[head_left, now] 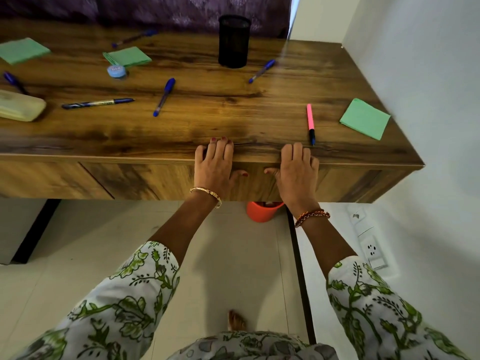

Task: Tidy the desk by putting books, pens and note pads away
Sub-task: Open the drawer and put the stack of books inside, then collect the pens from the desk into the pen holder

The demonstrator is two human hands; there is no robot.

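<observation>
My left hand (217,165) and my right hand (296,168) rest flat on the front edge of the wooden desk (207,118), fingers on top and thumbs on its front face, holding nothing. Several blue pens lie scattered: one (164,96) in the middle, one (98,103) left of it, one (261,70) beside the black mesh pen holder (234,41). A pink highlighter (310,123) lies just beyond my right hand. Three green note pads sit at the right (365,118), the back middle (127,56) and the far left (23,50).
A pale yellow case (20,105) lies at the left edge and a small blue round tin (117,71) by the middle pad. An orange bin (262,211) stands under the desk. A white wall with a socket (372,250) closes the right side.
</observation>
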